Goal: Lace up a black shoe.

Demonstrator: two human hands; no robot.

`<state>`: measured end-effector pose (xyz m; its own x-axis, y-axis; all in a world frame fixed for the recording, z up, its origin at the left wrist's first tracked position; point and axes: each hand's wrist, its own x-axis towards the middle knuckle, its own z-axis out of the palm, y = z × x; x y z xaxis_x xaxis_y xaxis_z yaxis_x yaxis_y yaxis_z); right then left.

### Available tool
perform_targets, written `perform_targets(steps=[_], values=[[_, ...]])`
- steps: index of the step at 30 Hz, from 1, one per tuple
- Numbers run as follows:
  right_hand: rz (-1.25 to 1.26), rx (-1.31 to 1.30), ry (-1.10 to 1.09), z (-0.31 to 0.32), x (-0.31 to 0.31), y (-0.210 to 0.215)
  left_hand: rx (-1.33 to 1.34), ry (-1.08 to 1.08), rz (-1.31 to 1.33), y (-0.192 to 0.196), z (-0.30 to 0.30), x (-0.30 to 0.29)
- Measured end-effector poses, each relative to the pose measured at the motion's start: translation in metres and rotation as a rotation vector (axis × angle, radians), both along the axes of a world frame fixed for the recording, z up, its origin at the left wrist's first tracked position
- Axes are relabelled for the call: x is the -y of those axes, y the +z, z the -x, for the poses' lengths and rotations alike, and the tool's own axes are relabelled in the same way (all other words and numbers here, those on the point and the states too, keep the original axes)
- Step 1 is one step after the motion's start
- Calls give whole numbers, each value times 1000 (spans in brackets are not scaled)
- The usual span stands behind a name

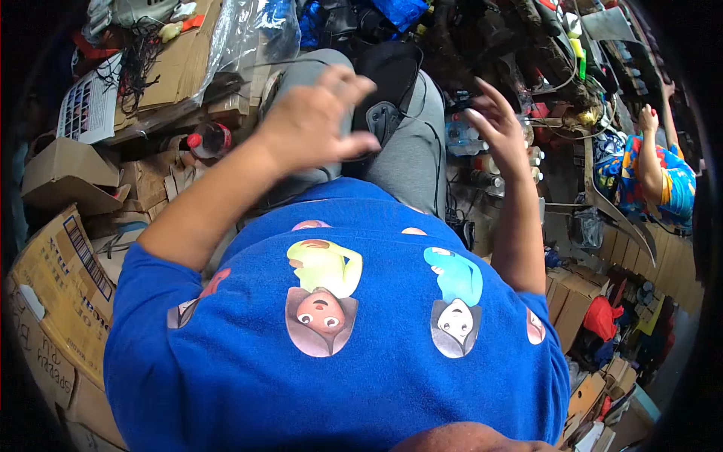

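Observation:
A black shoe lies between my thighs, on my grey trousers. Its laced or eyeleted part faces me, and a thin dark cord trails from it to the right. Above my left thigh hovers my left hand, slightly blurred, its thumb and fingers apart and nothing visible in them. It is close to the shoe's left side and partly in front of it. To the right of the shoe my right hand is raised, its thumb and index finger spread, apart from the shoe.
At the left are flattened cardboard, an open cardboard box and a red-capped bottle. Plastic bottles stand beside my right hand. Another person in a colourful shirt is at the far right, near a curved blade-like strip.

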<state>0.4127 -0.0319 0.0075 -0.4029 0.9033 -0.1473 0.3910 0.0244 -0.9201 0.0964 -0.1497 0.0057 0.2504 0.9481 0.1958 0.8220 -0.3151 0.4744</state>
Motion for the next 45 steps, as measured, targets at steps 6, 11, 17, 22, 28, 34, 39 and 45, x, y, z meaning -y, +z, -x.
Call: perform_targets(steps=[6,11,17,22,28,34,39,45], values=[[-432,620,334,98,-4,33,-109,-132,199,7,-39,-3],[-251,437,195,92,-1,1,-85,-166,286,3,-34,-2],[-97,90,-138,34,-5,10,178,-44,112,23,29,-53],[-450,232,229,44,14,32,296,-222,7,2,-8,-91],[-449,588,624,87,13,33,378,-164,228,-38,-50,-96],[-273,475,615,74,21,35,491,-135,170,-50,-48,-93],[-81,157,315,45,43,69,458,-113,173,-49,-47,-97],[-239,347,269,53,45,54,383,-367,369,-22,-25,-116]])
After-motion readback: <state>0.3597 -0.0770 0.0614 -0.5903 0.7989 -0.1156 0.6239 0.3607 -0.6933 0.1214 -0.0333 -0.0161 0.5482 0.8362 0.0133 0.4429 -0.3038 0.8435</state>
